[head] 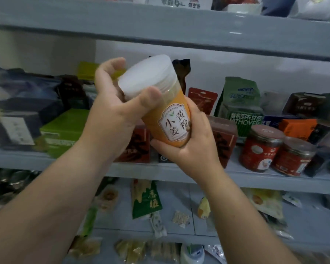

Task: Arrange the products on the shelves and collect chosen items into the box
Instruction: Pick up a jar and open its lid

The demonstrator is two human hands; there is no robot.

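A jar [166,119] of orange powder is held in the middle of the frame, tilted with its white lid [147,75] toward the upper left. The left hand [112,103] is curled round the jar's top, the thumb laid across it just under the lid and the fingers bent behind the lid. The base is gripped by the right hand [191,147], fingers wrapped beneath. The jar is kept in the air in front of the middle shelf [255,178]. On that shelf, two red jars [259,147] and a green bag [240,103] are seen at the right and a green box [65,128] at the left. A red box [223,138] is partly hidden by the right hand.
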